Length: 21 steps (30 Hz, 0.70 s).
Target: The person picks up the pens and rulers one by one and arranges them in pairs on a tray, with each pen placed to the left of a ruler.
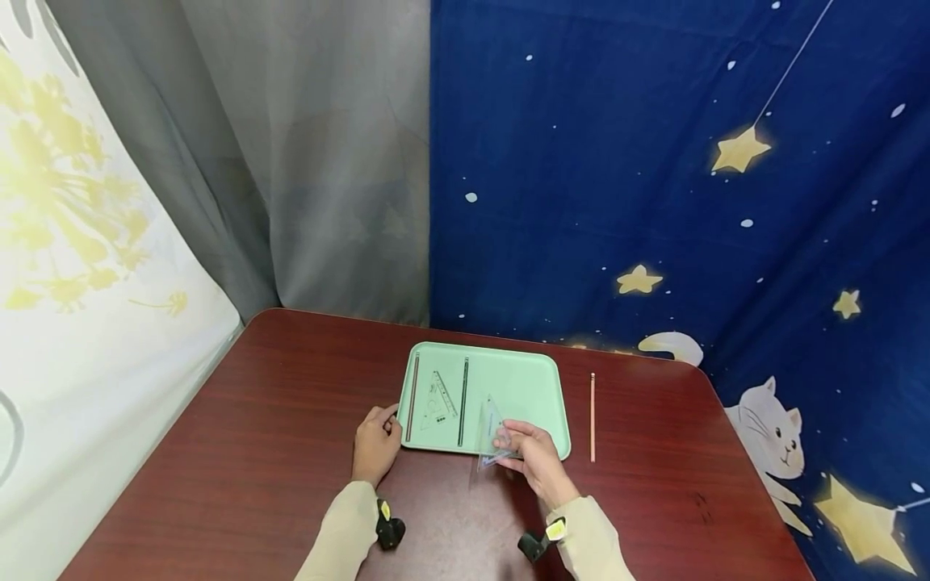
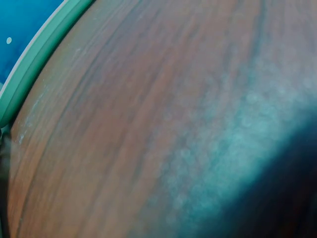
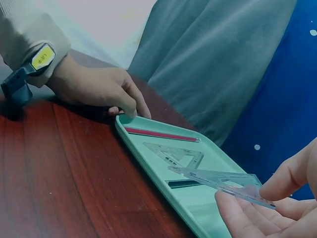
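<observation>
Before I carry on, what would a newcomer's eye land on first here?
Probably the pale green tray on the dark red table, with the right hand pinching a clear triangle ruler by its near edge. Behind the table, the blue curtain with yellow stars would likely draw the eye next. A pencil lies alone right of the tray.

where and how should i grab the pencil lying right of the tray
Probably mid-shaft, pinched across its thin width, coming from above with the right hand. The pencil lies flat on the table beside the tray, without touching it, so both long sides look open. That nearer hand holds a set square, so it should be freed first.
</observation>
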Available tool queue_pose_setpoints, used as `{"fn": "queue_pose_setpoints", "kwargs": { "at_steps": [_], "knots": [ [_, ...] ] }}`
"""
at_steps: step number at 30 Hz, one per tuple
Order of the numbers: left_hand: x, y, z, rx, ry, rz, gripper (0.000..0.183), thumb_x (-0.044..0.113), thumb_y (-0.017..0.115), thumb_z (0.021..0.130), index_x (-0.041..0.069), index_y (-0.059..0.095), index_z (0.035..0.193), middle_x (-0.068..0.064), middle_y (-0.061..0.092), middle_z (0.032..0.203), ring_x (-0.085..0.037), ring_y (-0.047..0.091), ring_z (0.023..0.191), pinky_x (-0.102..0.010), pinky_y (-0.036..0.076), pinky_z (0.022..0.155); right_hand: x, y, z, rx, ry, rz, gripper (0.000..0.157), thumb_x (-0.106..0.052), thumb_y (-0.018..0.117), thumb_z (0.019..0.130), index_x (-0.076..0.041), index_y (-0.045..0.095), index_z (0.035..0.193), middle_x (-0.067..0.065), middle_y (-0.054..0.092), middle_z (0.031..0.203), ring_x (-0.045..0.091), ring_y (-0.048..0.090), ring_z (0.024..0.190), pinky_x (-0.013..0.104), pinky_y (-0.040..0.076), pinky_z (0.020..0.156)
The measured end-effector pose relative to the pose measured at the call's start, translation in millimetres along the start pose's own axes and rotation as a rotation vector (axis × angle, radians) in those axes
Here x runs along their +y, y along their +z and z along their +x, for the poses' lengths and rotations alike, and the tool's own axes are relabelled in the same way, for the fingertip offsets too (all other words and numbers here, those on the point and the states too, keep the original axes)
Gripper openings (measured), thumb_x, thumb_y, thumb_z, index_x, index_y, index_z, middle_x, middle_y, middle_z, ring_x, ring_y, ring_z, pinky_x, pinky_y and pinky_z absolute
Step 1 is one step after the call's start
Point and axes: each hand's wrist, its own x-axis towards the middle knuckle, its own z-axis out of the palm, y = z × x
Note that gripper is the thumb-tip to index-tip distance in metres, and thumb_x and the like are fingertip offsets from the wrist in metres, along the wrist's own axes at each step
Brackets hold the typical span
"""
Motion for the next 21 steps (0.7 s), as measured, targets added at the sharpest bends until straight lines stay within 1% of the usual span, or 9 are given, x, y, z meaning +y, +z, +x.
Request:
{"fn": "queue_pose_setpoints", "kwargs": {
  "at_steps": [4, 9, 15, 21],
  "knots": [
    [-0.2, -0.2, 0.2, -0.003, -0.005, -0.003, 0.028, 0.004, 0.056, 0.088, 0.002, 0.07, 0.111, -0.003, 0.06, 0.081, -0.006, 0.046, 0.06, -0.024, 0.04, 0.059, -1, 0.6, 5, 0.025, -0.001, 0.002, 0.044, 0.004, 0.052, 0.085, 0.015, 0.047, 0.127, 0.016, 0.066, 0.109, 0.011, 0.066, 0.081, 0.027, 0.054, 0.065],
    [0.7, -1.1, 0.1, -0.027, -0.019, 0.007, 0.028, 0.005, 0.055, 0.089, 0.002, 0.069, 0.113, -0.005, 0.061, 0.084, -0.009, 0.047, 0.062, -0.026, 0.041, 0.061, -1, 0.5, 10, 0.042, 0.003, -0.003, 0.044, 0.002, 0.053, 0.087, 0.014, 0.046, 0.129, 0.015, 0.066, 0.109, 0.01, 0.065, 0.08, 0.028, 0.054, 0.068],
    [1.7, -1.9, 0.3, -0.047, -0.036, 0.006, 0.029, 0.005, 0.054, 0.09, 0.002, 0.069, 0.115, -0.005, 0.061, 0.086, -0.009, 0.047, 0.062, -0.025, 0.041, 0.061, -2, 0.6, 16, 0.049, -0.004, -0.003, 0.045, 0.002, 0.052, 0.087, 0.014, 0.046, 0.13, 0.022, 0.063, 0.116, 0.01, 0.065, 0.081, 0.029, 0.055, 0.069],
    [3.7, -2.3, 0.7, -0.055, -0.041, 0.003, 0.029, 0.005, 0.054, 0.09, 0.002, 0.068, 0.115, -0.006, 0.061, 0.087, -0.009, 0.046, 0.061, -0.025, 0.04, 0.061, 0, 1.2, 24, 0.079, 0.004, 0.012, 0.043, 0.004, 0.051, 0.085, 0.014, 0.049, 0.127, 0.018, 0.066, 0.11, 0.01, 0.064, 0.078, 0.026, 0.054, 0.065]
  ]
}}
